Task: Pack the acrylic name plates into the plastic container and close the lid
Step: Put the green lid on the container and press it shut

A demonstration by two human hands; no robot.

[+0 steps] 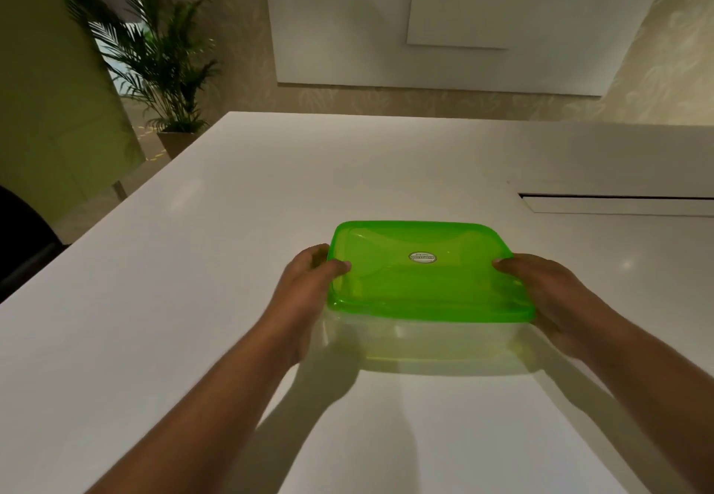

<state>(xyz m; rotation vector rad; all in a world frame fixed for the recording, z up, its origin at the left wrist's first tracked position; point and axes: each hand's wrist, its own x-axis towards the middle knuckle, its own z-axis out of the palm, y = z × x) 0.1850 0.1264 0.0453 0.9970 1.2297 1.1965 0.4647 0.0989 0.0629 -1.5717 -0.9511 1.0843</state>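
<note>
At the short ends of the plastic container (425, 339), the left grip (309, 285) and right grip (544, 292) are curled round the rim, thumbs pressed onto the green lid (425, 281). Its long axis is laid left-to-right between them, neither hand nearer. It's parked on the white desk (185, 269), dead ahead. Inside, the name plates can't be made out tbh.

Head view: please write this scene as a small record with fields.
container: clear plastic, seemingly resting on white table
lid: green, lying on container, round sticker on top
left hand: grips container's left end, thumb on lid
right hand: grips container's right end
name plates: none visible
background: potted plant, far left
</note>
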